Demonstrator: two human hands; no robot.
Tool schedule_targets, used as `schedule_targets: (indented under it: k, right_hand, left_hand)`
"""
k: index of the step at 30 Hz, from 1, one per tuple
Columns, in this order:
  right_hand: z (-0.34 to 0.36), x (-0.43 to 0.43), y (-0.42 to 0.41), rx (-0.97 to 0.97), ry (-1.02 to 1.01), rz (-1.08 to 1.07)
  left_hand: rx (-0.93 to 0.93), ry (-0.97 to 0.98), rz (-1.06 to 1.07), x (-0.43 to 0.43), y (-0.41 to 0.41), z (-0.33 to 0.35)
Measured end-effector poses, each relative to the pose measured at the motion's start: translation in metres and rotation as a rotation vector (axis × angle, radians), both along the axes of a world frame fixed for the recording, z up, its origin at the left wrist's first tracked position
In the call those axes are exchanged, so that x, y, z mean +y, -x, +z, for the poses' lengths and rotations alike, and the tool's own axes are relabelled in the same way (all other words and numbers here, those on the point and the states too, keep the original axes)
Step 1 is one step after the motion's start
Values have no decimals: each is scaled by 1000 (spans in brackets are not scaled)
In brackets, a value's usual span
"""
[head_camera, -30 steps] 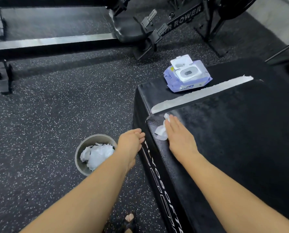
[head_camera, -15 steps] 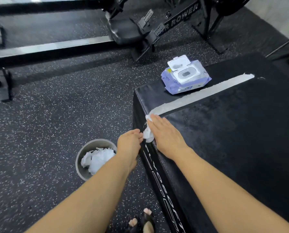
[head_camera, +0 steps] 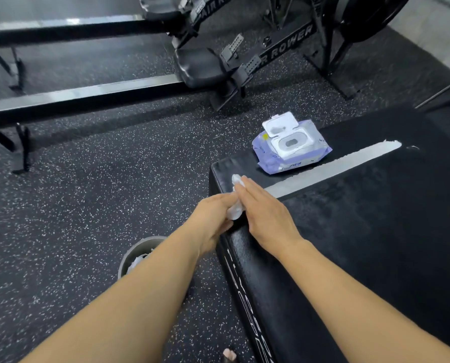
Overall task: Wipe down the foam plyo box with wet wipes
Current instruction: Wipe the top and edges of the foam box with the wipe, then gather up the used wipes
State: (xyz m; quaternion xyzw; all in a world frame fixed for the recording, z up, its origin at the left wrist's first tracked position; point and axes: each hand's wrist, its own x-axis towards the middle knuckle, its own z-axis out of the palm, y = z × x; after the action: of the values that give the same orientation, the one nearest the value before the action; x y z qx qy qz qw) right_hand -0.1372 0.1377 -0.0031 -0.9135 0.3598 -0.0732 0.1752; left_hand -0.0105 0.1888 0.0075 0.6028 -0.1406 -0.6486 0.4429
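Several crumpled white wipes show in the grey bin (head_camera: pixel 140 248) on the speckled floor (head_camera: pixel 101 184) below the box's left edge, so I judge the job well under way rather than just begun. The foam plyo box (head_camera: pixel 362 231) has a broad black top that reads dull and faintly streaked on the near side of the pale tape strip (head_camera: pixel 336 166), which suggests that stretch has been gone over, though dampness is hard to confirm. The narrower band beyond the strip, where the open pack of wet wipes (head_camera: pixel 292 149) sits near the far left corner, probably remains, as does the patch under the pack and the lettered left side. The wet wipe (head_camera: pixel 236 180) in use lies bunched along the left edge, close to where the strip meets it. The right hand (head_camera: pixel 268 218) lies flat on it, fingers straight and held close together, pressing the wipe down on the top with one end poking out past the fingertips. The left hand (head_camera: pixel 210 221) comes in from beyond the left edge, its fingers bent toward the wipe's lower end and touching it; whether they pinch it or only steady it I cannot tell.
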Motion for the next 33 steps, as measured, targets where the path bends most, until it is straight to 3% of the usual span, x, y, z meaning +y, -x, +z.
schedule_targets:
  k: [4,7,9,13,15,18,21,27,33]
  right_hand:
    - [7,-14,-4,-97,-33,-97]
    - [12,-25,-4,-177,-123,-243]
    - [15,-32,-7,-286,-327,-396]
    - [11,-44,-15,-682,-1065,-699]
    - [5,-46,-20,-774,-1181,-754]
    - [-3,-54,-24,-856,-1085,-858]
    - [-10,-65,-22,-762,-833,-884]
    - [-25,-75,-19,-356,-383,-686]
    - [-39,-82,-31,33,-164,-488]
  left_hand:
    - [94,32,-17,-18,-4,13]
    - [43,4,71,-28,-6,15]
    - [3,-26,136,-35,-9,13]
    - [26,-40,193,-41,-9,14]
    - [42,-40,217,-42,-6,14]
    - [-118,-9,205,-43,-9,6]
    - [-358,-2,206,-47,-19,-7]
    - [-628,-11,153,-67,-34,-30]
    - [-914,19,-30,-84,-38,-49]
